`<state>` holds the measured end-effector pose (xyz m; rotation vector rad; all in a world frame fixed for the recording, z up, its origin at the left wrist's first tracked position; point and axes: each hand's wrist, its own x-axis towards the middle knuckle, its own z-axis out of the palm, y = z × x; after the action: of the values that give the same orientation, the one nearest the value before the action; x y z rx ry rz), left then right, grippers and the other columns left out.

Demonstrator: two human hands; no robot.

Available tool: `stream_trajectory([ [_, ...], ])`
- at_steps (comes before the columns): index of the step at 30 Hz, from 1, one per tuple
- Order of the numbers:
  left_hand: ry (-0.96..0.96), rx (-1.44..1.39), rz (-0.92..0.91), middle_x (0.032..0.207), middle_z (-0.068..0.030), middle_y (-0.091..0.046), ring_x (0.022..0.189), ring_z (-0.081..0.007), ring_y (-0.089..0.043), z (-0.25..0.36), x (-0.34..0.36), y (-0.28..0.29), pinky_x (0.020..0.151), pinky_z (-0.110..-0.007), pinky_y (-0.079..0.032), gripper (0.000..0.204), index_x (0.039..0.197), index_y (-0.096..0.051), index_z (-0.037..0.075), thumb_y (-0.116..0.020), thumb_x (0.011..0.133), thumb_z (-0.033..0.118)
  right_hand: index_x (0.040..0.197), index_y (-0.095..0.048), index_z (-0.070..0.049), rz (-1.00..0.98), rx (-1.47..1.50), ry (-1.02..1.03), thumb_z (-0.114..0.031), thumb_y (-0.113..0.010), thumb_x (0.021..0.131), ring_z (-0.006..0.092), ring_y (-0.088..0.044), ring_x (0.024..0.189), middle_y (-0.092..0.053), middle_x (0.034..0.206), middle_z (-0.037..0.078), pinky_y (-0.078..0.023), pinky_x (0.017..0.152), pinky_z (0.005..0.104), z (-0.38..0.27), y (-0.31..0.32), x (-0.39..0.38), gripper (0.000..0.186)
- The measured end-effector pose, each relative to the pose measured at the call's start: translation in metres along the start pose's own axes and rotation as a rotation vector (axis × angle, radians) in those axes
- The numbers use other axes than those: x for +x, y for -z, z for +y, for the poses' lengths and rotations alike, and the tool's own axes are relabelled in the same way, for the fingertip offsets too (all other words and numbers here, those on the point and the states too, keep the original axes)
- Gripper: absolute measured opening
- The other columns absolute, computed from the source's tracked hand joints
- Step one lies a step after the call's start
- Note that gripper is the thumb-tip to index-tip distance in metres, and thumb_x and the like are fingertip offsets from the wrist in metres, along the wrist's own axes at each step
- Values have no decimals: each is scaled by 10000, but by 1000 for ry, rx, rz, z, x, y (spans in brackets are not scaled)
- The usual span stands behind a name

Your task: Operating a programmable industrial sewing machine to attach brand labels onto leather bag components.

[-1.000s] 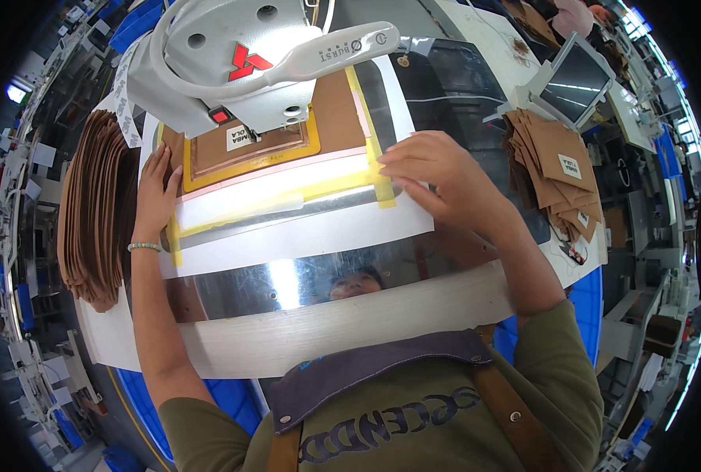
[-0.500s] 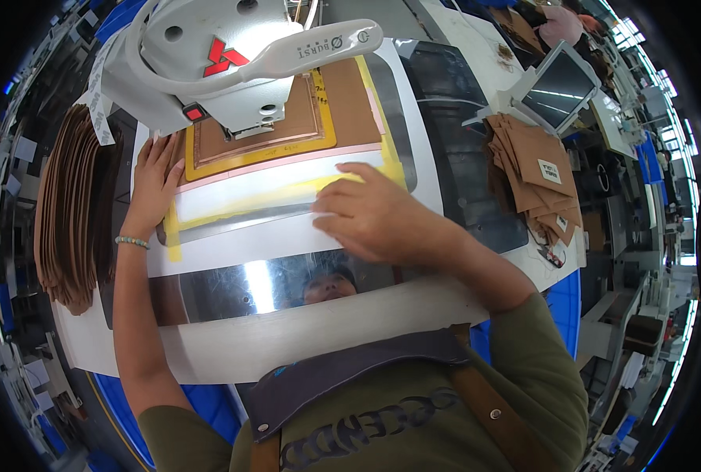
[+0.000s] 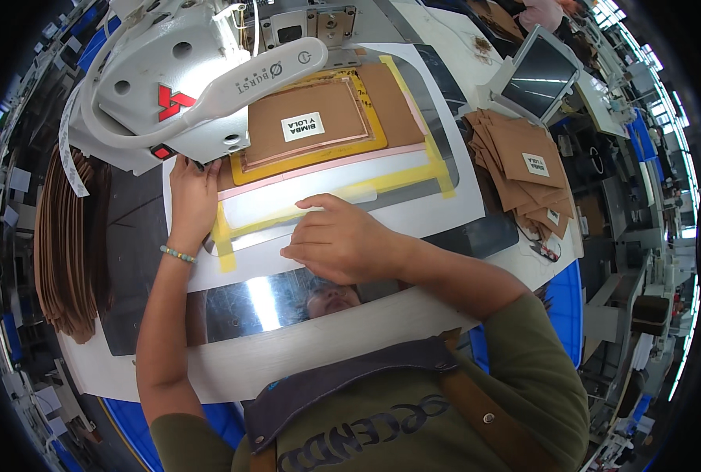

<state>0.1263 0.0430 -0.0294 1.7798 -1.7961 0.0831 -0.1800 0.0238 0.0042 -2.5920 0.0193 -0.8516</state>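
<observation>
While the brown panel [image 3: 343,110] lies within the yellow frame [image 3: 313,156], just right of the sewing machine [image 3: 162,86], it looks light, thin and bendable; hard pinching would probably crease it. I'd take it by the bare right border, outside the frame. Left hand [image 3: 193,197] is at the near left corner, fingers close together, tips partly hidden; can't confirm contact. Right hand [image 3: 335,240] is over the near white sheet [image 3: 449,214], fingers loosely curled, index apart, nothing visible held.

Pale table [image 3: 232,368]; brown stack [image 3: 67,259] left, brown pile [image 3: 527,169] right, metal plate [image 3: 294,305] between
</observation>
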Motion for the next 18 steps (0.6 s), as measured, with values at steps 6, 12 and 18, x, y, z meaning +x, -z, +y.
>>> stream_trajectory([
  [6, 231, -204, 3, 1317, -257, -649, 1114, -466, -645, 4, 0, 8, 954, -474, -516, 276, 1162, -676, -102, -578, 1006, 104, 1077, -776, -74, -5, 9, -42, -85, -746, 877, 224, -698, 960, -740, 946, 61, -484, 1095, 453, 5, 4, -1, 203],
  [12, 319, -282, 173, 1235, -262, -710, 1018, -406, -708, -12, -2, -5, 919, -431, -542, 269, 1175, -695, -67, -572, 1021, 116, 1065, -787, -70, 27, -4, -46, -83, -718, 903, 226, -686, 923, -733, 913, 57, -490, 1072, 433, 5, 4, 0, 177],
  [18, 588, -317, 671, 885, -95, -677, 785, -160, -610, -49, -37, 65, 733, -317, -515, 314, 1125, -661, -74, -514, 1138, 203, 1075, -791, -74, -8, 33, -34, -47, -725, 885, 231, -682, 912, -726, 919, 49, -504, 1065, 459, 4, 3, -1, 203],
])
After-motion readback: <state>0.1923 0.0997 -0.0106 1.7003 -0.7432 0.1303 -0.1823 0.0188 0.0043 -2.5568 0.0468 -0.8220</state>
